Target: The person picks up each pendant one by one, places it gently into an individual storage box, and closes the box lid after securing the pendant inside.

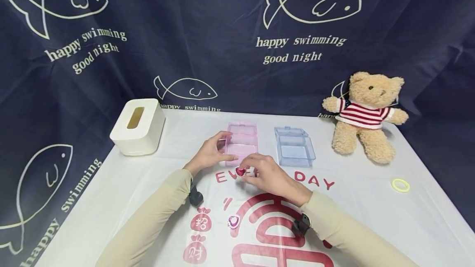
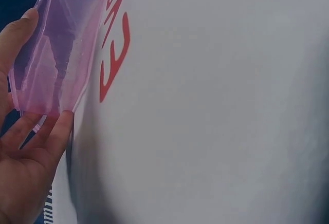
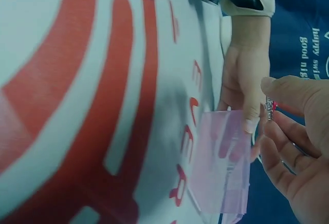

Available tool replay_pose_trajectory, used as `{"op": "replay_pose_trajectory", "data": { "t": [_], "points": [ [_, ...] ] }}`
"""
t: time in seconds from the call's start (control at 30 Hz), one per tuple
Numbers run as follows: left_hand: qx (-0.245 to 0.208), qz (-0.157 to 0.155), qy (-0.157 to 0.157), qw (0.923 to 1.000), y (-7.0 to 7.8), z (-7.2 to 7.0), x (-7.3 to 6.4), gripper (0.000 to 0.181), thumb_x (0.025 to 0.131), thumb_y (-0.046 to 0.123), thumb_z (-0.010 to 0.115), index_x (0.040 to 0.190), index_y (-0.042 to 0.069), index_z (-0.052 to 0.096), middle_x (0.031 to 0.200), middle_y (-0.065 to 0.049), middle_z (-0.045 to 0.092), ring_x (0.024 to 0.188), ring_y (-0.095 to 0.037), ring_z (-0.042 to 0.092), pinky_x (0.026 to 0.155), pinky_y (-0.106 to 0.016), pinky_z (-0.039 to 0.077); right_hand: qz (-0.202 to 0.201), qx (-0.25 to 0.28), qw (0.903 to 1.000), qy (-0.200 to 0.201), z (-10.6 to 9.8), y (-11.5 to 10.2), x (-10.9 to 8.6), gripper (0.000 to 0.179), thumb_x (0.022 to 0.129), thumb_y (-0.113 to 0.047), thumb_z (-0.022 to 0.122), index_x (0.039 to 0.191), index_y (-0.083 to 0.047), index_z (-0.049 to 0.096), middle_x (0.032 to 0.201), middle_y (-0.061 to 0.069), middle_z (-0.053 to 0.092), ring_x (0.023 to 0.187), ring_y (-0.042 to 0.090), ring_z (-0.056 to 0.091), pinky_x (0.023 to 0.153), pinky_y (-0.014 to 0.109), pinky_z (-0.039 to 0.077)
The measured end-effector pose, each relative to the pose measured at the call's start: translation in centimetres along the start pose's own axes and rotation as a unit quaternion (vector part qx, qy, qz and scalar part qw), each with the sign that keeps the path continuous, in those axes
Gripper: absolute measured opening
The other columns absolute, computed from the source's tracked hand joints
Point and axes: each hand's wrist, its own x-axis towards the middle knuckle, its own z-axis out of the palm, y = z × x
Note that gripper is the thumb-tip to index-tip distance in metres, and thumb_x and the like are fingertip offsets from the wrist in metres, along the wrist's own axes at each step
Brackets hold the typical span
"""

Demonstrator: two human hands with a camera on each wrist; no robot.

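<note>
My left hand [image 1: 208,153] grips the left side of a pink see-through plastic box [image 1: 242,140], whose lid stands open at the back. In the left wrist view, the thumb lies on one edge of the box [image 2: 67,49] and the fingertips press its end. Just in front of the box, my right hand [image 1: 270,176] pinches a red heart-shaped gem [image 1: 240,171] with a beaded rim between thumb and fingers. The right wrist view shows this gem [image 3: 270,109] edge-on. Nearer on the table lies a purple-pink heart-shaped gem [image 1: 233,221] with a pale beaded rim.
Right of the pink box stands a blue see-through box [image 1: 295,155], lid open. A white tissue box [image 1: 138,129] is at the back left. A teddy bear [image 1: 365,118] sits at the back right, with a yellow ring [image 1: 400,185] in front of it. A navy curtain [image 1: 237,52] hangs behind.
</note>
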Motion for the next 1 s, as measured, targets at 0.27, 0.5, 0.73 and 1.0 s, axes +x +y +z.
{"op": "replay_pose_trajectory", "data": {
  "t": [0.27, 0.5, 0.73, 1.0],
  "points": [
    [0.016, -0.002, -0.004, 0.9999, -0.3, 0.1, 0.2, 0.077, 0.071, 0.012, 0.085, 0.138, 0.012, 0.046, 0.143, -0.013, 0.049, 0.131, -0.034, 0.05, 0.104, -0.039, 0.048, 0.047, 0.016, 0.9982, 0.035, -0.7, 0.7, 1.5, 0.02, 0.078, -0.006, 0.078, 0.097, -0.007, 0.072, 0.095, 0.004, 0.071, 0.086, 0.02, 0.066, 0.073, 0.035, 0.058],
    [0.013, -0.003, 0.0, 0.9999, -0.2, 0.0, 0.2, 0.079, 0.07, 0.013, 0.086, 0.138, 0.013, 0.047, 0.143, -0.011, 0.049, 0.131, -0.034, 0.049, 0.103, -0.04, 0.048, 0.085, 0.016, 0.9951, 0.048, -0.6, 2.1, 3.6, 0.019, 0.079, -0.005, 0.076, 0.097, -0.006, 0.072, 0.094, 0.008, 0.071, 0.088, 0.025, 0.066, 0.072, 0.039, 0.059],
    [0.007, 0.005, 0.0, 1.0, -0.3, 0.0, 0.4, 0.077, 0.07, 0.011, 0.086, 0.136, 0.009, 0.047, 0.139, -0.013, 0.051, 0.127, -0.033, 0.053, 0.102, -0.041, 0.049, 0.108, 0.004, 0.9932, 0.044, -0.2, 3.2, 5.5, 0.017, 0.079, -0.007, 0.078, 0.095, -0.007, 0.073, 0.095, 0.007, 0.072, 0.089, 0.022, 0.067, 0.071, 0.033, 0.058],
    [0.011, 0.004, 0.006, 0.9999, -0.3, 0.0, 0.3, 0.074, 0.07, 0.01, 0.086, 0.134, 0.013, 0.049, 0.136, -0.011, 0.054, 0.125, -0.031, 0.055, 0.101, -0.039, 0.05, 0.127, 0.014, 0.9918, 0.007, 0.9, 4.3, 7.1, 0.016, 0.079, -0.003, 0.075, 0.095, -0.004, 0.073, 0.095, 0.009, 0.073, 0.09, 0.024, 0.066, 0.08, 0.035, 0.057]
  ]
}}
